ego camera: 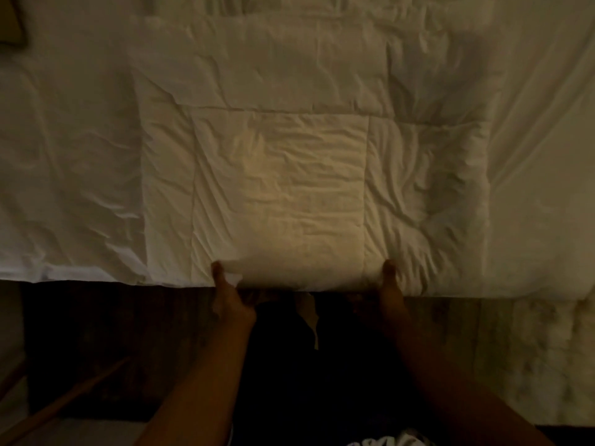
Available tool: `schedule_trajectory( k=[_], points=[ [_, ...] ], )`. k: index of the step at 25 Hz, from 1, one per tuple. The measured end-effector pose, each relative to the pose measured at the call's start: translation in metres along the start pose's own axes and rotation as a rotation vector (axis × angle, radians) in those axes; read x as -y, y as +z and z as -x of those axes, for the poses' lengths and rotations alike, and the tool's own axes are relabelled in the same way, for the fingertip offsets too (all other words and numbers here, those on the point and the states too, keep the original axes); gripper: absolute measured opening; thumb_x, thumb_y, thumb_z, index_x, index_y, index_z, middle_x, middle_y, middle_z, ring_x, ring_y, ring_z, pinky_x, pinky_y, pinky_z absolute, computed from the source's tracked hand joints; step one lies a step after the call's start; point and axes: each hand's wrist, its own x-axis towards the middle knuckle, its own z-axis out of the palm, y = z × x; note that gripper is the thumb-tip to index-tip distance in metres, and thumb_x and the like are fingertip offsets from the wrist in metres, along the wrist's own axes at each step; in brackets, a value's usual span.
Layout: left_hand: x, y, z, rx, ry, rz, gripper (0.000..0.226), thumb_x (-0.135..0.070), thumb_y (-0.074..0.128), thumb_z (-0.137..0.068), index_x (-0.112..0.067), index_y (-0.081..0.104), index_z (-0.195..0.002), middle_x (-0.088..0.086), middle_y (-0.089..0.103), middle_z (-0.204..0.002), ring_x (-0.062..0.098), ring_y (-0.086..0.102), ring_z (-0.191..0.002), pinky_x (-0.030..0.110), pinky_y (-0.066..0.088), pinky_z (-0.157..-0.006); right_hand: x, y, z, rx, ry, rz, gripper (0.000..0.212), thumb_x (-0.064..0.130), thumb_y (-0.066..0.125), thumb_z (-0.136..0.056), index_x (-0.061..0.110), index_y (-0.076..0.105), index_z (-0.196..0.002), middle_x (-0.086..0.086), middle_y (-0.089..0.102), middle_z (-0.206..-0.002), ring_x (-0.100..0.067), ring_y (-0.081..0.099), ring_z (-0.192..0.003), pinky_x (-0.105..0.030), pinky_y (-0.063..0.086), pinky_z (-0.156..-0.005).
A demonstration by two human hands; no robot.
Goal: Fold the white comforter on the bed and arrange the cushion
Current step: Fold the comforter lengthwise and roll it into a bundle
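The white quilted comforter (289, 162) lies folded into a broad rectangle across the middle of the bed, its near edge at the bed's front edge. My left hand (230, 297) grips that near edge left of centre, thumb on top and fingers tucked underneath. My right hand (391, 291) grips the same edge right of centre in the same way. A dark cushion corner (11, 24) shows at the top left, mostly out of frame.
The white bed sheet (64, 172) spreads wrinkled to both sides of the comforter. Below the bed edge is dark floor (112, 333) with a wooden leg or rail (64, 403) at the lower left. More white bedding hangs down at the lower right (547, 349).
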Motion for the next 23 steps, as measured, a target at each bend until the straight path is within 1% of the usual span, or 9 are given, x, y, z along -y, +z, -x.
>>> schedule_trajectory(
  k=[2,4,7,9,12,15,17,20,23],
  points=[
    [0.002,-0.002,-0.007,0.114,-0.045,0.141,0.081,-0.076,0.062,-0.073,-0.023,0.054,-0.135,0.016,0.060,-0.126,0.039,0.060,-0.108,0.050,0.055,-0.072,-0.007,0.001,-0.006,0.072,0.000,-0.299,0.097,0.085,0.063,-0.063,0.026,0.050,-0.138,-0.018,0.057,-0.137,-0.042,0.060,-0.117,-0.062,0.049,-0.094],
    [-0.001,-0.005,-0.015,0.224,-0.043,0.251,0.081,-0.077,0.058,-0.074,-0.031,0.050,-0.140,0.016,0.058,-0.132,0.042,0.056,-0.114,0.056,0.054,-0.073,-0.009,0.000,-0.016,0.082,0.032,-0.453,0.106,0.085,0.070,-0.053,0.035,0.044,-0.143,-0.013,0.047,-0.148,-0.045,0.052,-0.127,-0.067,0.042,-0.100],
    [-0.009,0.004,-0.018,0.169,0.011,0.215,0.068,-0.074,0.056,-0.077,-0.040,0.052,-0.135,0.007,0.059,-0.128,0.039,0.056,-0.106,0.052,0.056,-0.059,-0.006,0.012,-0.003,0.092,0.054,-0.665,0.129,0.088,0.073,-0.034,0.040,0.035,-0.148,-0.013,0.037,-0.154,-0.051,0.041,-0.132,-0.073,0.031,-0.104],
    [-0.011,0.014,-0.010,0.208,0.022,0.185,0.054,-0.071,0.053,-0.081,-0.040,0.059,-0.125,0.004,0.063,-0.126,0.036,0.058,-0.105,0.045,0.057,-0.058,0.003,0.016,0.002,0.074,-0.054,-0.658,0.114,0.092,0.058,-0.052,0.039,0.031,-0.149,-0.008,0.040,-0.152,-0.043,0.046,-0.127,-0.066,0.040,-0.101],
    [-0.009,0.014,-0.002,0.283,0.056,0.179,0.048,-0.066,0.051,-0.086,-0.038,0.062,-0.124,0.002,0.067,-0.122,0.033,0.060,-0.106,0.042,0.058,-0.061,0.006,0.013,0.005,0.089,-0.150,-0.666,0.087,0.090,0.037,-0.073,0.038,0.041,-0.144,0.000,0.055,-0.134,-0.031,0.057,-0.107,-0.046,0.056,-0.079],
    [-0.013,0.008,0.003,0.375,0.130,0.174,0.054,-0.063,0.054,-0.088,-0.037,0.057,-0.134,0.004,0.063,-0.134,0.034,0.057,-0.120,0.046,0.056,-0.081,0.009,0.009,0.023,0.147,-0.209,-0.682,0.076,0.087,0.045,-0.073,0.036,0.055,-0.128,-0.003,0.060,-0.132,-0.033,0.056,-0.117,-0.050,0.049,-0.094],
    [-0.018,0.004,0.009,0.384,0.147,0.173,0.052,-0.058,0.056,-0.089,-0.034,0.058,-0.134,0.005,0.064,-0.132,0.034,0.057,-0.121,0.048,0.053,-0.088,0.009,0.007,0.029,0.174,-0.263,-0.681,0.080,0.085,0.051,-0.072,0.033,0.055,-0.134,-0.006,0.057,-0.140,-0.035,0.055,-0.124,-0.052,0.046,-0.101],
    [-0.027,-0.002,0.025,0.458,0.211,0.203,0.049,-0.051,0.056,-0.092,-0.029,0.058,-0.136,0.005,0.065,-0.131,0.032,0.057,-0.121,0.047,0.051,-0.093,0.005,0.004,0.050,0.296,-0.341,-0.669,0.077,0.082,0.049,-0.077,0.031,0.058,-0.133,-0.004,0.064,-0.132,-0.031,0.058,-0.121,-0.049,0.049,-0.100],
    [-0.030,-0.012,0.040,0.502,0.220,0.206,0.047,-0.047,0.056,-0.094,-0.023,0.059,-0.134,0.006,0.064,-0.132,0.029,0.057,-0.123,0.046,0.046,-0.101,0.003,-0.002,0.073,0.361,-0.416,-0.655,0.084,0.080,0.052,-0.075,0.030,0.050,-0.142,-0.004,0.059,-0.138,-0.030,0.054,-0.128,-0.043,0.051,-0.098]
  ],
)
